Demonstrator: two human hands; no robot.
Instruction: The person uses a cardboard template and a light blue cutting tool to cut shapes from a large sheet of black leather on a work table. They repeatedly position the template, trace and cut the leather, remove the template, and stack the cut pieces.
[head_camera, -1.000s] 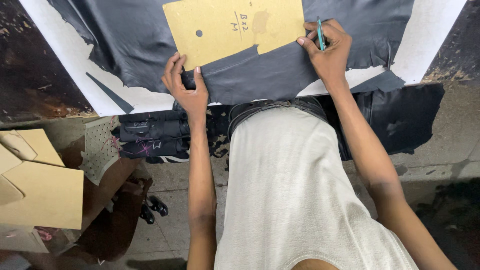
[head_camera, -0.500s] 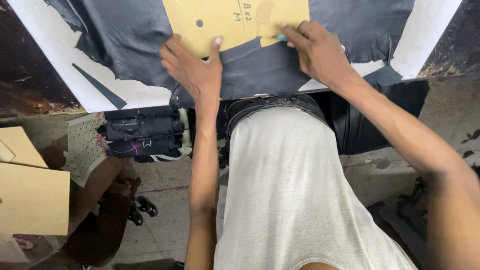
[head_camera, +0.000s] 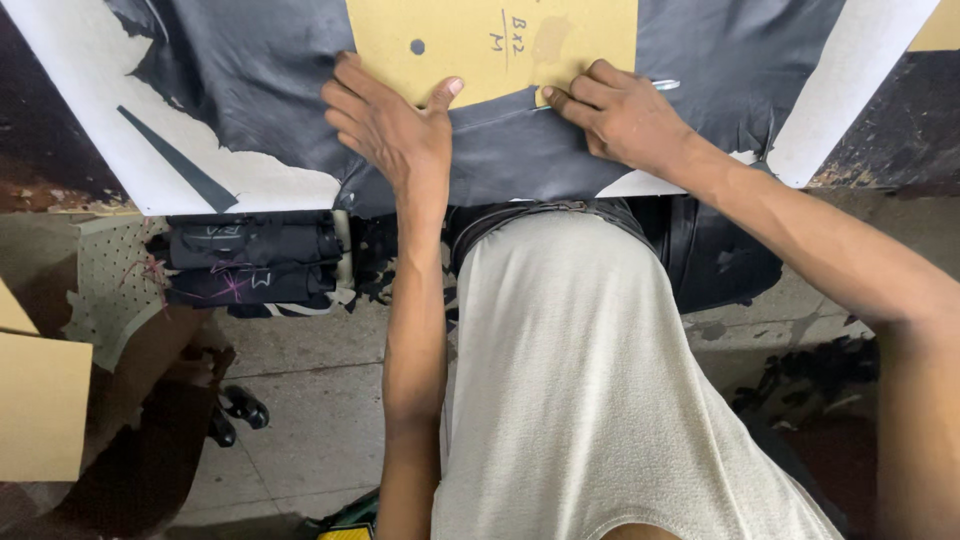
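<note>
From the head view, your left hand (head_camera: 392, 128) lies flat with fingers spread, pressing on the lower left edge of the tan cardboard pattern (head_camera: 492, 42). That pattern sits on the dark leather sheet (head_camera: 250, 75), its top cut off by the frame. Your right hand (head_camera: 620, 118) bears down at the pattern's lower right edge, fingers curled around a thin pen (head_camera: 662, 85); only its tip shows, and how tightly you grip it I cannot tell. The white board (head_camera: 90, 90) under the leather runs out of view on both sides. Below the table edge, the folded dark pieces (head_camera: 250, 262) are hard to make out. Compared with a second ago, your left hand has come up onto the pattern, and your right hand has slid down along its edge.
</note>
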